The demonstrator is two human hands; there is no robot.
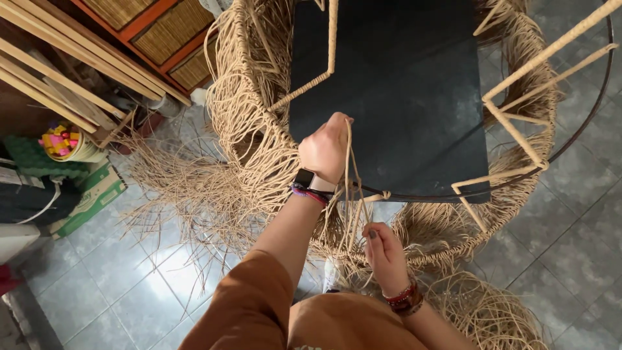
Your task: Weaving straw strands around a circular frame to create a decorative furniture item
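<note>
My left hand [326, 149] is raised and closed around thin tan rattan strands [350, 170] that run down from it. A dark watch and a woven band sit on that wrist. My right hand [385, 253], with beaded bracelets, pinches the lower end of the same strands below the dark metal ring [424, 196]. The ring belongs to a round woven frame [249, 97] wrapped in tan fibre, with loose ends hanging from its rim. A black square board [402, 91] lies inside the frame.
Fibre-wrapped metal struts [518, 129] rise at the right. Loose rattan [181, 194] spreads over the grey tiled floor [129, 291]. Wooden slats [58, 78], an orange shelf with wicker panels [168, 32] and a green box [91, 201] stand at the left.
</note>
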